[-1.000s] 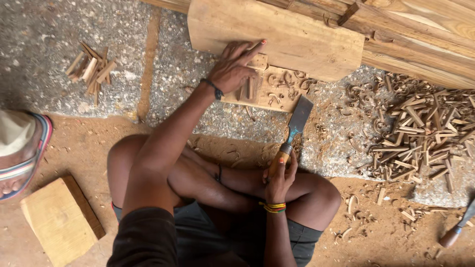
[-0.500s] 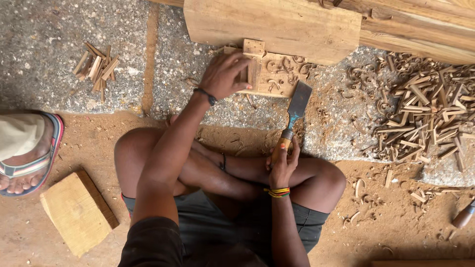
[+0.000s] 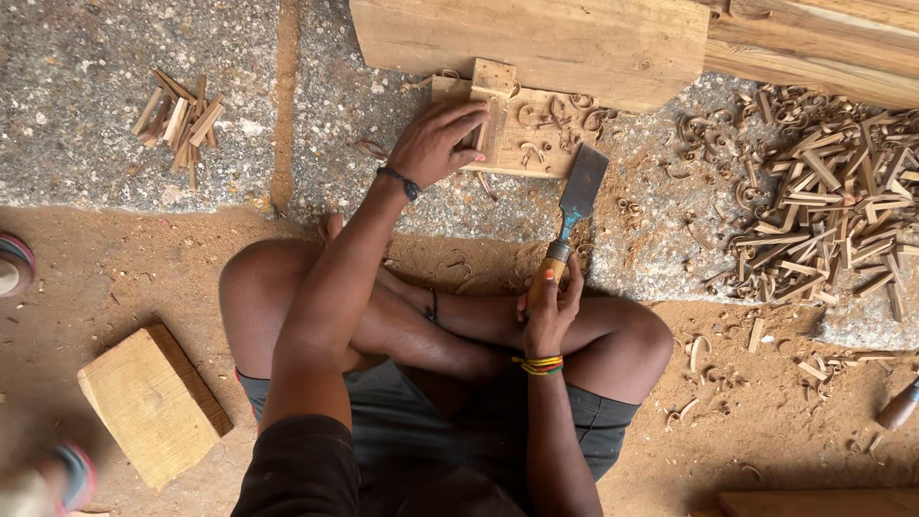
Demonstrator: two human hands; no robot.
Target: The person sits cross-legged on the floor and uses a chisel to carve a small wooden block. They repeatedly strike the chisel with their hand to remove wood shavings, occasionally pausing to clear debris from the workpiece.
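My right hand (image 3: 549, 308) is wrapped shut around the wooden handle of a broad chisel (image 3: 571, 215), fingers curled fully about it, with a striped band on that wrist. From this grip the blade runs up and away from me, its flat steel end resting on the ground just short of the carved wooden piece (image 3: 522, 129), near that piece's lower right corner; I think the edge stops just shy of the wood, though the angle makes that hard to judge.

My left hand (image 3: 433, 146) lies flat on the left part of the carved wooden piece, fingers spread and pressing down on it, not closed around anything. A small upright wooden block (image 3: 494, 77) sits just past my fingertips, at the far edge of the carving. Curled shavings lie over the carved surface to the right of my fingers.

Beyond both hands, touching the far side of the carving, a thick plank (image 3: 536, 38) lies across the ground. Well off to the right of the chisel grip is a heap of wood chips (image 3: 814, 201). Far to the left of my left hand lies a small pile of wood offcuts (image 3: 177, 120). Near my left knee, behind both grips, rests a rectangular wooden block (image 3: 144, 407) on the reddish dirt.
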